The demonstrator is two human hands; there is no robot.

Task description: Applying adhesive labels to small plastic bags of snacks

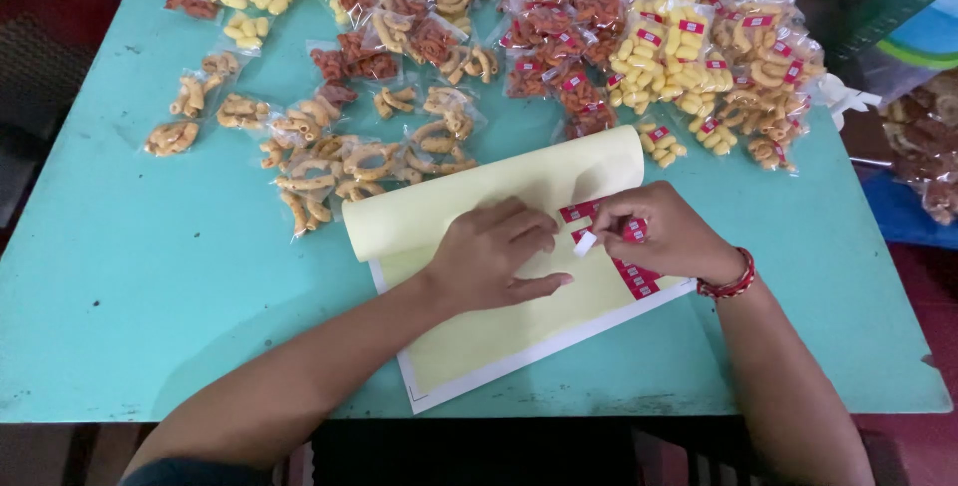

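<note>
Tabletop (120,276) painted turquoise, scuffed, seen from above; dark floor is glimpsed past its edges, and a blue surface with more snack bags is seen at 3 o'clock beyond the table.

A yellow sticker sheet (479,336) on white backing is laid at the near centre of the table. Its long axis runs from about 7 o'clock to 1 o'clock, the far end curled up into a loose roll pointing toward 1 o'clock. A row of red stickers (635,276) is left along its right edge, at 4 o'clock from the roll.

The left hand (494,256) is pressed flat on the sheet, fingers spread fairly wide, nothing gripped; the sheet lies directly beneath it and extends toward 7 o'clock under the forearm.

The right hand (664,237) is narrowed to a pinch at the sheet's right edge; a small red and white sticker (587,240) is held at the fingertips, half lifted, just at 3 o'clock from the left fingertips. A red beaded bracelet (728,281) is worn on that wrist.

Small clear bags of snacks are spread across the far half: unlabelled bags (319,162) of tan, orange and yellow pieces from 10 to 12 o'clock, bags with red labels (679,57) heaped at 1 o'clock. The nearest labelled bag lies just beyond the roll.
</note>
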